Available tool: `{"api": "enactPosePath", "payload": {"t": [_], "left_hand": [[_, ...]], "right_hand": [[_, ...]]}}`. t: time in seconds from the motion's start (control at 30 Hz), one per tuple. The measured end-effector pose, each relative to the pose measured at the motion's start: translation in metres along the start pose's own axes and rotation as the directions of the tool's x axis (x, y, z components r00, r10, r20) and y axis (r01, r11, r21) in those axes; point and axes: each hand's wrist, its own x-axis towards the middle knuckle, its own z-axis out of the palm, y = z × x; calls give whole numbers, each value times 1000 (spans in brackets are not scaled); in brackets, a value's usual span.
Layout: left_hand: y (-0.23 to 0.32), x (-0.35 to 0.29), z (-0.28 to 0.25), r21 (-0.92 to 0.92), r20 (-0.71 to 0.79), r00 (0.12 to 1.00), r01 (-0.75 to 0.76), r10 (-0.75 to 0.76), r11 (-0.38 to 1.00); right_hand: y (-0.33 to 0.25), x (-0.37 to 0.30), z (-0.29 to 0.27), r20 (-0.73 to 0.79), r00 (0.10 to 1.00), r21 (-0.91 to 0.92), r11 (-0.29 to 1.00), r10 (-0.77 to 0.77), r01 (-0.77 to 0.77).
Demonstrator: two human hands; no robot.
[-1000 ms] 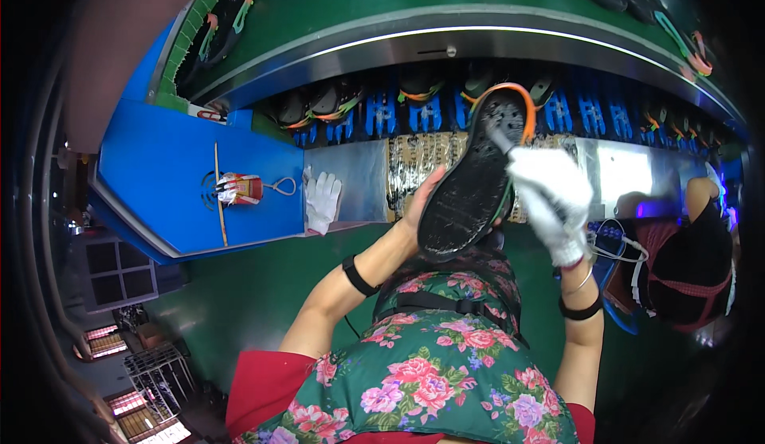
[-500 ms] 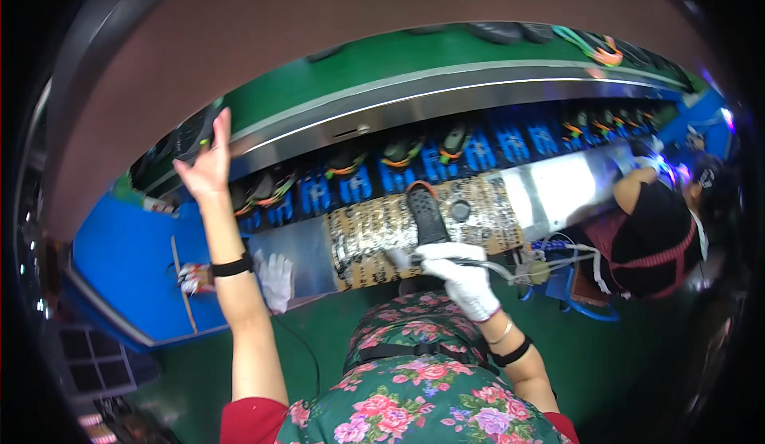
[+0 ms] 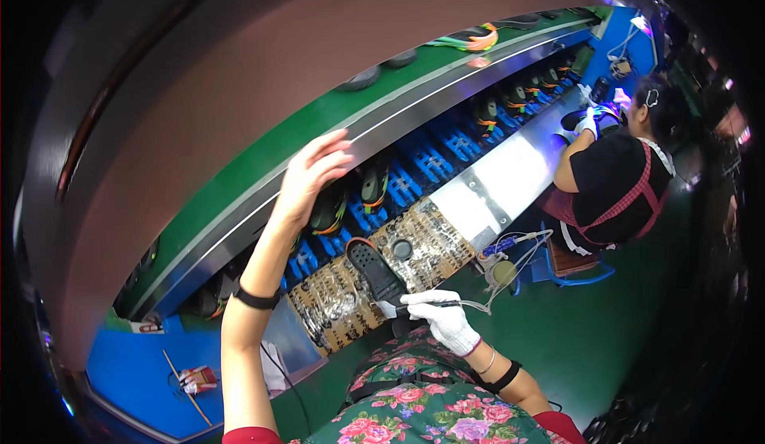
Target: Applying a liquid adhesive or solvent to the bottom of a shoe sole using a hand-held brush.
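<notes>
My left hand (image 3: 309,174) is bare and raised above the row of shoes. Its fingers are apart and nothing is in them. My right hand (image 3: 446,323), in a white knit glove, grips a thin brush (image 3: 422,304) with a pale tube trailing off to the right. The brush's whitish tip is at the near end of a black shoe sole (image 3: 373,271); whether it touches the sole I cannot tell. The sole, reddish at its far end, lies on taped cardboard (image 3: 335,307). Beside it on the cardboard sits a small round black lid-like piece (image 3: 402,249).
Blue holders (image 3: 430,163), several bearing dark shoes (image 3: 373,188) with orange and green trim, line the bench's far side. Behind them runs a green conveyor (image 3: 263,147). A co-worker (image 3: 610,169) sits at the right. Left lies a blue tabletop (image 3: 131,372) with a stick (image 3: 187,387).
My left hand has moved right, away from the far-left dark shoe, and holds nothing. The view has turned to the right. My right hand keeps the brush near the sole.
</notes>
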Motion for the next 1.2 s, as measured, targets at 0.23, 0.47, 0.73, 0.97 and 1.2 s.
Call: {"api": "enactPosePath", "payload": {"t": [0.23,0.47,0.73,0.97,1.2], "left_hand": [[-31,189,129,361,165,976,-194,142,912],[-50,342,166,927,93,937,-205,336,315],[-58,343,268,845,213,848,-409,485,345],[-49,446,327,908,199,900,-318,389,272],[-76,589,331,844,313,919,-384,239,373]], "right_hand": [[-20,-3,-49,-112,993,89,995,-38,49],[-35,11,-80,-214,973,123,986,-82,110],[-60,35,-117,-208,978,168,984,-15,51],[-75,60,-125,-216,975,140,987,-41,73],[-71,68,-141,-303,953,94,995,-8,38]]}}
